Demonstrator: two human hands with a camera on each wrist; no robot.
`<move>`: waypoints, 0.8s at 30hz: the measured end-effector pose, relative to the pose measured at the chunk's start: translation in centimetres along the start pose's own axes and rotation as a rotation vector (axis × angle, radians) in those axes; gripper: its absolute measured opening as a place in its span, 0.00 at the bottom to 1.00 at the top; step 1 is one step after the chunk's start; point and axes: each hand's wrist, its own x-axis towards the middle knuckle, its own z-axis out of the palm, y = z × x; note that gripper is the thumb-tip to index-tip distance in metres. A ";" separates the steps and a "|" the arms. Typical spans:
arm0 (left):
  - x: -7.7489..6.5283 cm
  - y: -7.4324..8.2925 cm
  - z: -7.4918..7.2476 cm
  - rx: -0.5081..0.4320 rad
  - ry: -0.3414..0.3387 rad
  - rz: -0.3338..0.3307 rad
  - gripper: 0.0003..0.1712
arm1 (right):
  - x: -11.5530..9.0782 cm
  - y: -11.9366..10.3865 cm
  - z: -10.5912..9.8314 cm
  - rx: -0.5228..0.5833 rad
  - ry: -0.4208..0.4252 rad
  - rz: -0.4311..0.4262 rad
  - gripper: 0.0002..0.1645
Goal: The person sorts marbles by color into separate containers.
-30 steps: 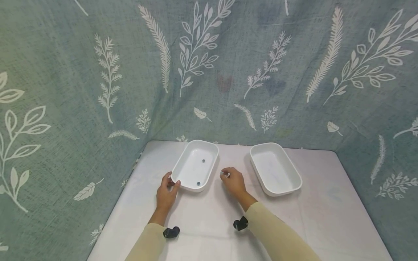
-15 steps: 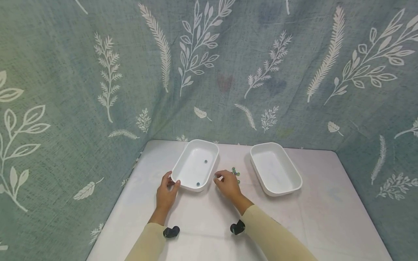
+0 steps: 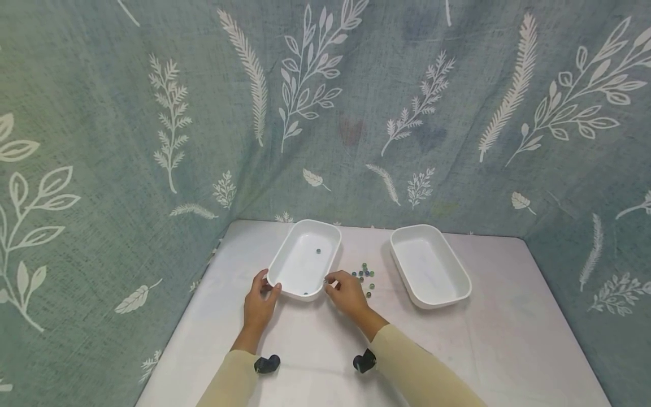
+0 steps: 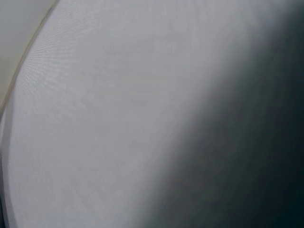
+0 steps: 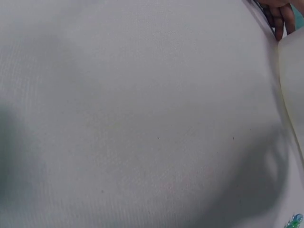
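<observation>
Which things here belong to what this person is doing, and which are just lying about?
Seemingly in use:
left hand
left white tray
right hand
small green and blue balls

Apparently just there:
right white tray, untouched
patterned cloth

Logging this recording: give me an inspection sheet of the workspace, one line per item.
Surface: pale table.
Job's things: two marbles in the left tray; loose marbles on the table between it and the right tray.
Clutter: nothing seen.
Grippers: left hand grips the left tray's near left corner; right hand, by that tray's right rim, pinches what looks like a marble.
Cables: nothing seen.
Surroundings: green cloth with white leaf prints behind the table.
</observation>
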 end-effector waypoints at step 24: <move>-0.1 0.0 0.0 0.009 0.007 -0.007 0.34 | -0.3 -1.1 1.1 0.006 -0.054 0.025 0.12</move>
